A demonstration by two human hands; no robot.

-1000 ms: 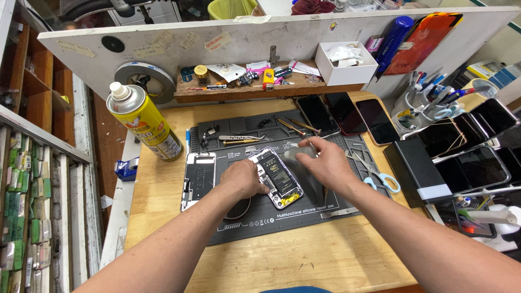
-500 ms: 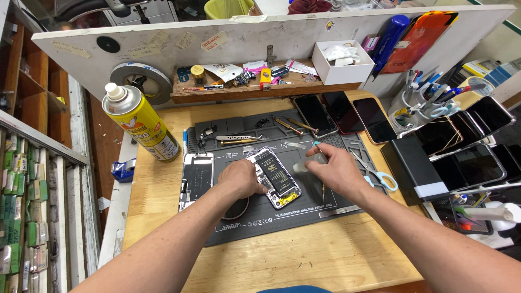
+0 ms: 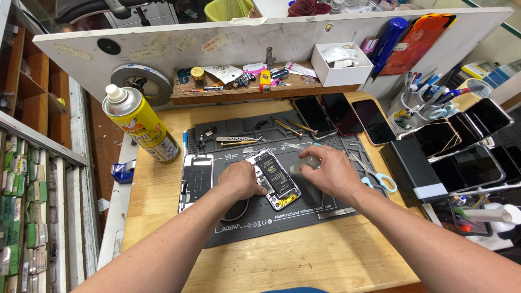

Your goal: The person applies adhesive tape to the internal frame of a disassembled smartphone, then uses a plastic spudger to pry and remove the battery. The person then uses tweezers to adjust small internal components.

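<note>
My left hand (image 3: pixel 243 179) is pinning the opened phone (image 3: pixel 275 177) mid-mat (image 3: pixel 336 203), grip closed on its edge, right hand (image 3: pixel 329 172) is pinching a small tool I can't make out, scissors (image 3: pixel 374 173) crowding right, bare worktop (image 3: pixel 304 255) near me.

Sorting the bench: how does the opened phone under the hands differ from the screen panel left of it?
The opened phone lies tilted, battery and insides exposed, with the left hand on it. The screen panel lies straight, white-framed, dark-faced and untouched. Both rest on the grey mat.
</note>
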